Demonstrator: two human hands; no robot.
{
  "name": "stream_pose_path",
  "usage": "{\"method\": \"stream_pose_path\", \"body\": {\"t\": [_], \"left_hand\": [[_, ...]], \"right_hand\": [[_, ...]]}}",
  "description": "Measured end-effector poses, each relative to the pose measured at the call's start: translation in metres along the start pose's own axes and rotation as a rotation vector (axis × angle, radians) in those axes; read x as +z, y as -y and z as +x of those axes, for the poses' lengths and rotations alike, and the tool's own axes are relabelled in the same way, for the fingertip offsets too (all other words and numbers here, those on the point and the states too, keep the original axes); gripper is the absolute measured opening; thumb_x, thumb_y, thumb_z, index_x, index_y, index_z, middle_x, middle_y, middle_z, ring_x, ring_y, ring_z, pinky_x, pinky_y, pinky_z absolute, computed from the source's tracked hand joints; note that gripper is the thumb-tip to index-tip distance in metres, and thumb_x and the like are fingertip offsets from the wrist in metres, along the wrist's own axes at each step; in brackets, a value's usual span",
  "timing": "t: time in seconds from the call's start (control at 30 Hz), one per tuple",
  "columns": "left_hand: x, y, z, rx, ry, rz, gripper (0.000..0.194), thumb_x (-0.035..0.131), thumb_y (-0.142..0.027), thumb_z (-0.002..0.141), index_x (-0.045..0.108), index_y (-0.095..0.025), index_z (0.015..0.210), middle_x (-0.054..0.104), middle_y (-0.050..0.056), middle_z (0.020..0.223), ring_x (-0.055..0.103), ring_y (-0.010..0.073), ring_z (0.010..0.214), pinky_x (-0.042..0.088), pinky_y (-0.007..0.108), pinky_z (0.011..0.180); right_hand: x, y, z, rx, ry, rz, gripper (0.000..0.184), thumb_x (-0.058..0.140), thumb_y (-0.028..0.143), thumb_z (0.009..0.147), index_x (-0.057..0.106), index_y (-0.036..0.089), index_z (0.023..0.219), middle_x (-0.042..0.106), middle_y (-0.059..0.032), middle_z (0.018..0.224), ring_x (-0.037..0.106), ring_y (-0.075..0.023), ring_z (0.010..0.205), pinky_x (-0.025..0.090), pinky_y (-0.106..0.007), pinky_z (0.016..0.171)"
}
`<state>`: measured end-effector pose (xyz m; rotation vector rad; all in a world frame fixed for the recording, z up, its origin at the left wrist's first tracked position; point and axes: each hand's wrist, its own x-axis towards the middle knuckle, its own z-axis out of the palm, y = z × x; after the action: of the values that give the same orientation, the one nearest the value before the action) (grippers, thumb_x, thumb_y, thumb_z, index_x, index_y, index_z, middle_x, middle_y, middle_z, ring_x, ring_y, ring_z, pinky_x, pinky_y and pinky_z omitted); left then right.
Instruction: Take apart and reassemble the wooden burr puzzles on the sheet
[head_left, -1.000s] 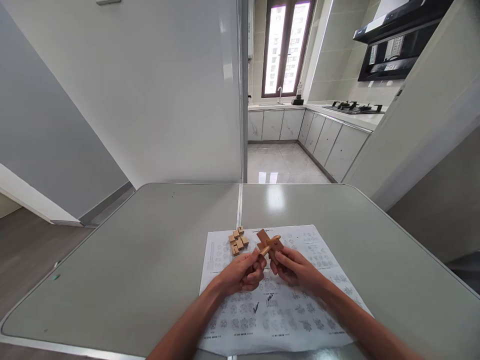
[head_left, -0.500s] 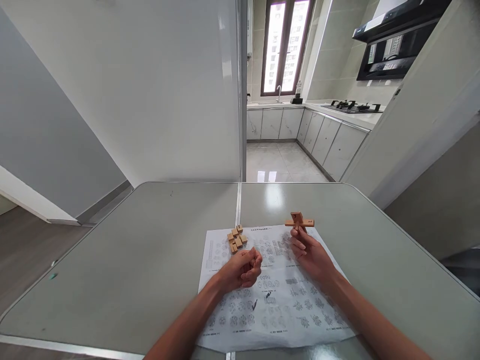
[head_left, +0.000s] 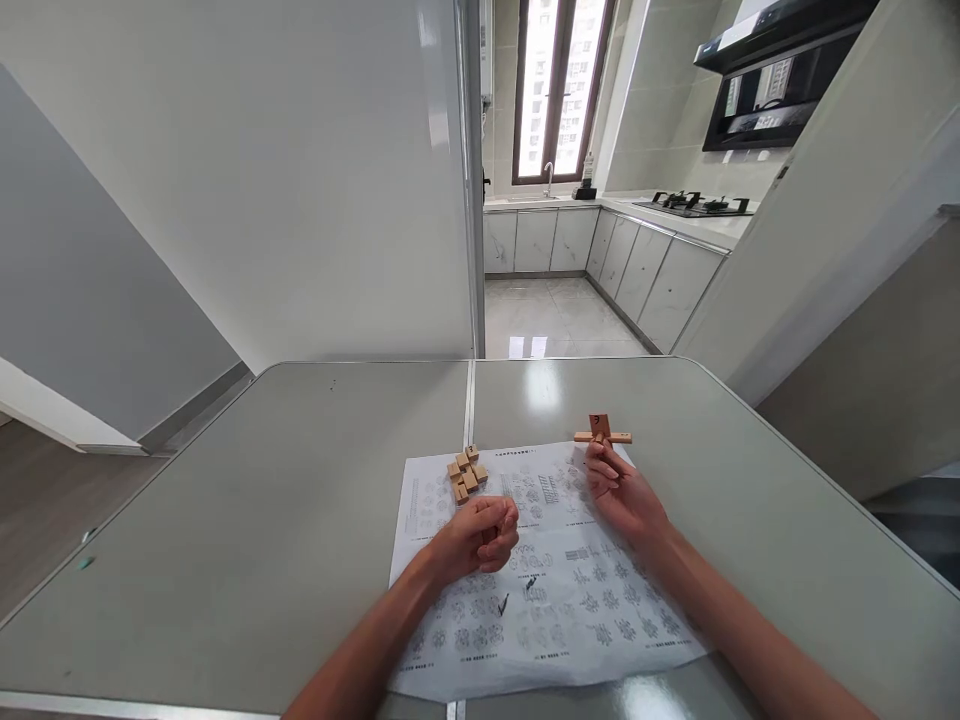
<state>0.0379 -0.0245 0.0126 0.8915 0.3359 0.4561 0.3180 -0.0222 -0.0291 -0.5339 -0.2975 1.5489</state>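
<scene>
My right hand [head_left: 621, 492] pinches a wooden cross-shaped puzzle piece [head_left: 600, 428] by its lower end, holding it up above the sheet's far right edge. A dark mark is visible on its upright arm. My left hand [head_left: 486, 532] rests over the paper with its fingers curled in; whether anything lies inside the fist is hidden. Just beyond that hand, a cluster of small wooden blocks [head_left: 466, 478] lies on the printed sheet [head_left: 547, 640]. Rows of small line drawings and text cover the sheet.
The grey table [head_left: 225, 540] has a metal seam [head_left: 470, 405] across its middle. A small green bit [head_left: 86, 563] lies near its left edge. Past the table stand a white panel [head_left: 337, 200] and a kitchen with marble-look cabinets [head_left: 536, 240] and a gas hob [head_left: 694, 205].
The cross-shaped piece has turned slightly in my right hand, so its upright arm faces me more squarely. My left hand keeps its curl. The whole view has shifted a little.
</scene>
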Motion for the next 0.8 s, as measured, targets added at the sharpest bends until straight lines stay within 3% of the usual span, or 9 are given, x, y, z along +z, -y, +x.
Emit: {"method": "stream_pose_path", "body": {"t": [0.1, 0.17, 0.23, 0.33, 0.43, 0.5, 0.63, 0.7, 0.8], "left_hand": [[0.002, -0.002, -0.002, 0.140, -0.076, -0.036, 0.041, 0.067, -0.055, 0.091, 0.049, -0.021, 0.076, 0.033, -0.009, 0.048, 0.017, 0.0078, 0.042, 0.022, 0.019, 0.037], [0.005, -0.005, -0.003, 0.275, -0.212, -0.047, 0.040, 0.062, -0.053, 0.092, 0.045, -0.022, 0.074, 0.030, -0.009, 0.048, 0.016, 0.0089, 0.044, 0.023, 0.019, 0.039], [0.008, -0.009, -0.003, 0.399, -0.433, 0.051, 0.040, 0.060, -0.050, 0.094, 0.043, -0.022, 0.072, 0.030, -0.008, 0.050, 0.020, 0.0096, 0.046, 0.028, 0.020, 0.043], [0.013, -0.013, -0.001, 0.550, -0.837, 0.374, 0.037, 0.063, -0.045, 0.096, 0.047, -0.021, 0.073, 0.040, -0.005, 0.062, 0.036, 0.0111, 0.056, 0.038, 0.022, 0.058], [0.013, -0.012, 0.001, 0.575, -1.059, 0.626, 0.022, 0.065, -0.042, 0.096, 0.059, -0.022, 0.089, 0.056, 0.001, 0.087, 0.053, 0.0163, 0.081, 0.043, 0.025, 0.074], [0.010, -0.010, 0.002, 0.564, -1.111, 0.794, 0.020, 0.069, -0.039, 0.093, 0.062, -0.023, 0.104, 0.060, 0.006, 0.108, 0.056, 0.0218, 0.102, 0.046, 0.030, 0.085], [-0.005, -0.004, 0.002, 0.504, -1.085, 1.150, 0.046, 0.076, -0.038, 0.085, 0.055, -0.023, 0.124, 0.052, 0.012, 0.140, 0.045, 0.0343, 0.135, 0.039, 0.051, 0.111], [-0.015, -0.002, 0.001, 0.441, -1.043, 1.262, 0.061, 0.077, -0.040, 0.084, 0.048, -0.026, 0.135, 0.046, 0.012, 0.148, 0.041, 0.0365, 0.141, 0.036, 0.056, 0.115], [-0.030, -0.001, -0.001, 0.355, -0.997, 1.368, 0.077, 0.081, -0.046, 0.080, 0.040, -0.030, 0.144, 0.050, 0.011, 0.146, 0.044, 0.0367, 0.140, 0.038, 0.059, 0.114]], "right_hand": [[-0.004, 0.000, 0.002, 0.020, -0.005, -0.006, 0.012, 0.071, 0.016, 0.095, 0.061, 0.023, 0.097, 0.063, 0.0043, 0.081, 0.043, -0.0033, 0.044, 0.049, -0.012, 0.039], [-0.006, 0.000, 0.003, 0.034, -0.010, -0.011, 0.011, 0.070, 0.017, 0.096, 0.061, 0.023, 0.096, 0.066, 0.0041, 0.082, 0.043, -0.0033, 0.043, 0.049, -0.012, 0.038], [-0.007, 0.000, 0.004, 0.043, -0.017, -0.003, 0.011, 0.070, 0.017, 0.095, 0.062, 0.023, 0.095, 0.068, 0.0035, 0.082, 0.043, -0.0036, 0.043, 0.049, -0.012, 0.037], [-0.006, -0.001, 0.003, 0.030, 0.003, -0.006, 0.012, 0.074, 0.019, 0.093, 0.063, 0.023, 0.096, 0.068, 0.0033, 0.083, 0.044, -0.0038, 0.044, 0.051, -0.012, 0.038], [-0.003, -0.002, 0.002, 0.033, 0.040, -0.030, 0.014, 0.077, 0.024, 0.091, 0.064, 0.022, 0.097, 0.068, 0.0030, 0.084, 0.045, -0.0029, 0.045, 0.050, -0.011, 0.039], [0.001, -0.003, 0.000, 0.050, 0.039, -0.046, 0.015, 0.078, 0.027, 0.091, 0.065, 0.021, 0.095, 0.067, 0.0022, 0.084, 0.045, -0.0027, 0.045, 0.050, -0.011, 0.039], [0.009, -0.006, -0.005, 0.101, 0.030, -0.079, 0.020, 0.083, 0.029, 0.087, 0.066, 0.020, 0.092, 0.066, 0.0023, 0.081, 0.043, -0.0025, 0.046, 0.048, -0.010, 0.039], [0.013, -0.009, -0.009, 0.151, 0.028, -0.089, 0.021, 0.086, 0.026, 0.085, 0.068, 0.019, 0.092, 0.066, 0.0020, 0.081, 0.044, -0.0019, 0.047, 0.048, -0.010, 0.040], [0.020, -0.013, -0.014, 0.218, 0.022, -0.137, 0.020, 0.086, 0.026, 0.085, 0.071, 0.017, 0.094, 0.066, 0.0006, 0.082, 0.046, -0.0023, 0.048, 0.049, -0.011, 0.042]]}}
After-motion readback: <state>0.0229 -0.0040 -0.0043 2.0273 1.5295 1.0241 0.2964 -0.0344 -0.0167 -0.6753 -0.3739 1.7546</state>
